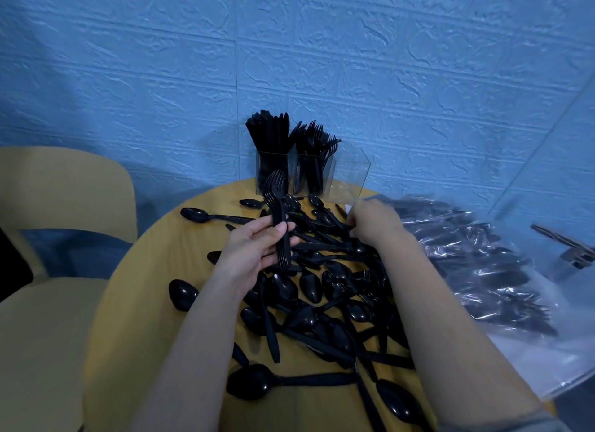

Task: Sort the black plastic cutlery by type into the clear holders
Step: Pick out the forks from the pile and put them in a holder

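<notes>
My left hand [257,244] grips a stacked bunch of black forks [277,199] by their handles, tines pointing up. My right hand [375,220] reaches down into the pile of black cutlery [322,290], mostly spoons, spread over the round yellow table [135,319]; its fingertips are hidden among the pieces. At the table's far edge stand three clear holders: the left one [272,170] packed with knives, the middle one [310,174] holding forks, the right one [349,174] with nothing visible inside.
A clear plastic bag of more black cutlery [476,261] lies at the right. A yellow chair [58,186] stands at the left with a blue cushion [77,251]. A blue textured wall rises right behind the holders.
</notes>
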The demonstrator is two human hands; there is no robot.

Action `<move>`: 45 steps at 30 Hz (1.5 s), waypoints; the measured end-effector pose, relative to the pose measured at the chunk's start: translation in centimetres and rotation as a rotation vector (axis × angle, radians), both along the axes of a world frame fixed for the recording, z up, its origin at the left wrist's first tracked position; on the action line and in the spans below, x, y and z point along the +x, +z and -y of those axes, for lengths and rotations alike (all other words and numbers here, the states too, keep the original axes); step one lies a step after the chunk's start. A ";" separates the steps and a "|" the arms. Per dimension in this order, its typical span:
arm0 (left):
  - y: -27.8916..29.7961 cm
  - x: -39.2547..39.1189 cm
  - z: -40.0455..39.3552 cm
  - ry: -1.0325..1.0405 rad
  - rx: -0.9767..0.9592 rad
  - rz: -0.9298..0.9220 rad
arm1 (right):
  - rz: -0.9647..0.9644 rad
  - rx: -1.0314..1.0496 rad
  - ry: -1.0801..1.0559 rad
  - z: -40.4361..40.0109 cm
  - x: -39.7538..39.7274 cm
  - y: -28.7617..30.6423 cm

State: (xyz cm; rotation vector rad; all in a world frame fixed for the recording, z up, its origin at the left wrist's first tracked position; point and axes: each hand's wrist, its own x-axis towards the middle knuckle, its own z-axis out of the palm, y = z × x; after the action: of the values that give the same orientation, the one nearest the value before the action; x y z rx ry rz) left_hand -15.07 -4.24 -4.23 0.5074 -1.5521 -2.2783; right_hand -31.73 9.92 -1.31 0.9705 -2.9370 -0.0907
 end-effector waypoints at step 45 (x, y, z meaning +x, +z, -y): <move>1.3 -0.3 -4.3 -0.284 -0.014 -0.002 | 0.189 -0.801 0.164 -2.4 4.5 4.4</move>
State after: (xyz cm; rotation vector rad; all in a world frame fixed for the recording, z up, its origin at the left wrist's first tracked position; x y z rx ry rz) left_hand -15.35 0.10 -2.95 0.2963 -1.7335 -2.4687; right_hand -27.23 12.32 3.04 1.0768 -2.5907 1.1288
